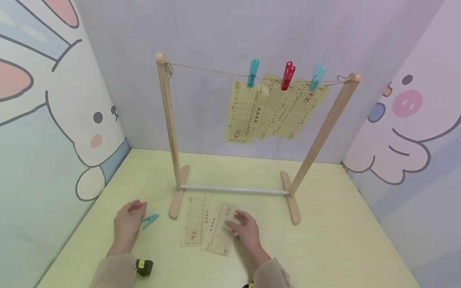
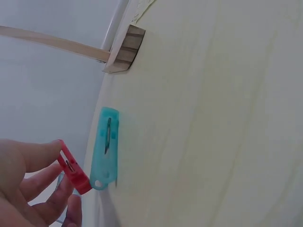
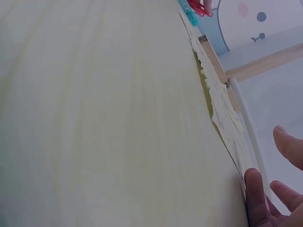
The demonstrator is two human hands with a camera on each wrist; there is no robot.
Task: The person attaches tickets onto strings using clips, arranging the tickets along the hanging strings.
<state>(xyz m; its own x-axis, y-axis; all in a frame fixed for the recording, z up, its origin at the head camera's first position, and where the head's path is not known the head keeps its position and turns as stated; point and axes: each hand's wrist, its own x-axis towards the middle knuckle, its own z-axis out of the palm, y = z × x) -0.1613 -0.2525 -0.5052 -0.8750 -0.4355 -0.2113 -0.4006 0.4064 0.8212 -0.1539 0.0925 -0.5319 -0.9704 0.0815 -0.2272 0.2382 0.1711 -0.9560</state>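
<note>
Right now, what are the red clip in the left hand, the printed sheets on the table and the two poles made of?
Red clip: likely smooth plastic, since it's one even bright colour; its spring looks like metal.
Sheets: likely paper, thin and matte, ragged-edged up close.
Poles: probably bare wood, pale with faint streaks like grain.

Right hand in lower right corner — fingers spread apart, one fingertip at near end of papers. Papers lie on pale table, ragged edge showing. Behind them: white rod, wooden foot, wooden post running off right. Top edge — left hand, mostly cut off, at red clip; teal clip just beside. Cartoon drawing on wall, upper right.
</note>
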